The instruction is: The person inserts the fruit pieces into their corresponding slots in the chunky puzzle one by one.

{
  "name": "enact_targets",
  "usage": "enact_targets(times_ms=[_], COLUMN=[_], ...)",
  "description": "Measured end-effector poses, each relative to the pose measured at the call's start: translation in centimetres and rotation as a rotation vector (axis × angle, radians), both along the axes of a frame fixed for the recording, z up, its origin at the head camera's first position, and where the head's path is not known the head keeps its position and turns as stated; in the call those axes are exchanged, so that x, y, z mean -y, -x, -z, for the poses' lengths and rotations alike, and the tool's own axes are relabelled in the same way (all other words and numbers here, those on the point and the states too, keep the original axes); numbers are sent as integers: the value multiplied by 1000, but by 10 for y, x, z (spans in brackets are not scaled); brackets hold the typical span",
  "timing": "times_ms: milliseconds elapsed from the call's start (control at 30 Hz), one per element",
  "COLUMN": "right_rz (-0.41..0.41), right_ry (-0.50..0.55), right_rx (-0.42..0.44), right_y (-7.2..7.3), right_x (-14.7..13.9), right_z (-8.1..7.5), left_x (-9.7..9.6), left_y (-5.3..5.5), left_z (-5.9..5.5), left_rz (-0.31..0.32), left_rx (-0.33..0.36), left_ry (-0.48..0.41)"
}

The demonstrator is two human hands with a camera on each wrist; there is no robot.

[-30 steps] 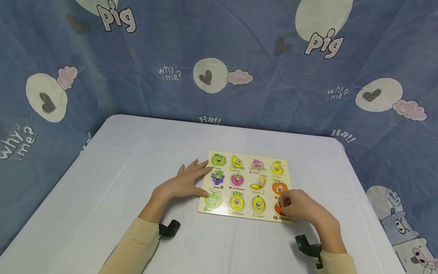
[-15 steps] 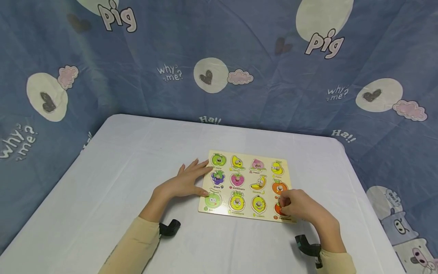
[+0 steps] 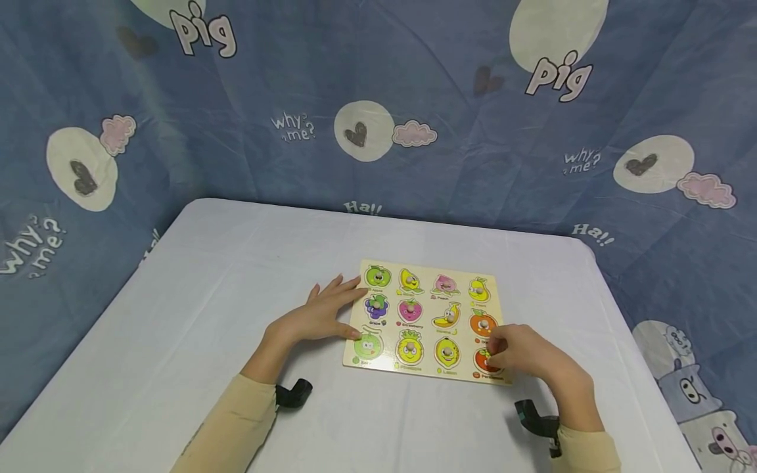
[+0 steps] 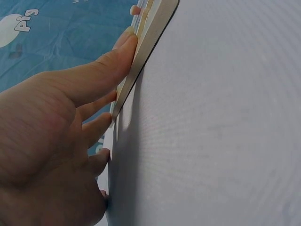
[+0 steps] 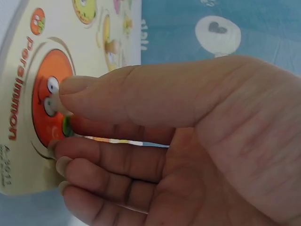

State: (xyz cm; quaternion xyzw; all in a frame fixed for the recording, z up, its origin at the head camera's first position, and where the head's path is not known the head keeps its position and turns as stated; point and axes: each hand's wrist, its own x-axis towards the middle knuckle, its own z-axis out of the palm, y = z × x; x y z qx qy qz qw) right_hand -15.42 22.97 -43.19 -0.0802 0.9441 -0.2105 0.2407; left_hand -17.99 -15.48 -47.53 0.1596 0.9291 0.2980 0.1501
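Note:
A wooden fruit puzzle board (image 3: pixel 427 335) lies on the white table, its knobbed fruit pieces set in rows. My left hand (image 3: pixel 316 314) is spread at the board's left edge, thumb and fingertips on its margin near the green melon-like piece (image 3: pixel 368 346). In the left wrist view the thumb (image 4: pixel 124 52) presses the board's rim. At the near right corner my right hand (image 3: pixel 520 351) pinches the knob of the orange-red persimmon piece (image 5: pixel 49 96) between thumb and index finger. The remaining fingers curl beside the piece, which sits at its printed outline above the word "persimmon".
Above the persimmon is an orange piece (image 3: pixel 483 323), and to its left a lemon piece (image 3: pixel 447 353). Each wrist carries a black camera mount. A blue printed cloth (image 3: pixel 378 72) hangs behind the table (image 3: pixel 284 243).
My right hand and wrist have shifted slightly right, showing more of the persimmon piece. The left hand and the board have stayed in place.

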Motion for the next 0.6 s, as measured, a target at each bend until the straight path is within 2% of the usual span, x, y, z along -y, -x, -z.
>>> enact_targets(times_ms=[133,300,433,600], right_rz=[18,35,38,53], right_ry=[1,8,-16,-55], right_rx=[8,-27,-49,-35], right_y=[2,5,8,10], right_x=[-8,-24,-35,-42], right_z=[-1,-6,-11,-13], left_x=[0,0,0,0], left_y=[0,1,1,1], left_z=[1,1,0,0], left_rz=[-2,0,1,0], left_rx=[1,9,13,15], left_ry=[3,13,18,19])
